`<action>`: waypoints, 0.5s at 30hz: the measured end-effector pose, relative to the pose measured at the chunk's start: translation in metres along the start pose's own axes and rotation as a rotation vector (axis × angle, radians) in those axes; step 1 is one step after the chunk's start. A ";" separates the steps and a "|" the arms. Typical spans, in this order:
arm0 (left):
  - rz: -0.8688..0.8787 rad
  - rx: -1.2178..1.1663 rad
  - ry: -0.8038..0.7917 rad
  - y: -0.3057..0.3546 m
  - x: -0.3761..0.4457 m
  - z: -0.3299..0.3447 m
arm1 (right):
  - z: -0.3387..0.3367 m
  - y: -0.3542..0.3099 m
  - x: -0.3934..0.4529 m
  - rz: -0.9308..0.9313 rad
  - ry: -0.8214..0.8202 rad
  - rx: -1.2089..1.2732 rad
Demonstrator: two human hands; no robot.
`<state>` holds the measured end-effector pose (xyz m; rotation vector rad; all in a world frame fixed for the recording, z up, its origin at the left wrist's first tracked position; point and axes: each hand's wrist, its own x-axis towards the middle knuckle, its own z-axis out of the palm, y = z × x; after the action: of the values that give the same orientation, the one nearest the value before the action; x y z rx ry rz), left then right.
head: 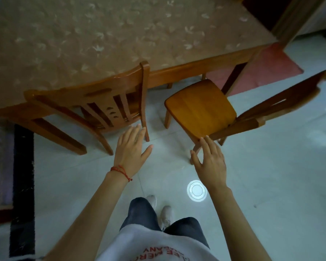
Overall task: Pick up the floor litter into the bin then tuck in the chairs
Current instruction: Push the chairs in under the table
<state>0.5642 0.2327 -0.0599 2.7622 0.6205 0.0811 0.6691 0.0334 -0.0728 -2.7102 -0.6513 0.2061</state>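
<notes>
Two wooden chairs stand at the near side of a dining table (196,66). The left chair (94,98) is pushed in, its backrest against the table edge. The right chair (201,108) stands pulled out and turned, its seat fully showing and its backrest pointing right. My left hand (132,149) is open, fingers spread, just below the left chair's right rear leg. My right hand (211,162) is open too, its fingertips at the near corner of the right chair's seat. No litter or bin is in view.
The table carries a brown cloth with a leaf pattern. A red mat (267,70) lies beyond the table's right leg. A dark rug (23,185) runs along the left beside wooden furniture. Pale floor tiles reflect a round ceiling light (197,190) near my feet.
</notes>
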 end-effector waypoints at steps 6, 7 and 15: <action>0.273 0.011 -0.093 0.039 0.020 0.015 | -0.009 0.038 -0.042 0.218 0.109 -0.009; 0.314 0.009 -0.108 0.046 0.023 0.018 | -0.010 0.042 -0.050 0.267 0.118 -0.002; 0.668 0.005 -0.201 0.112 0.024 0.040 | -0.013 0.064 -0.133 0.610 0.350 0.055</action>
<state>0.6365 0.1350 -0.0634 2.8068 -0.3642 -0.0530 0.5811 -0.0856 -0.0765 -2.7119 0.2826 -0.1051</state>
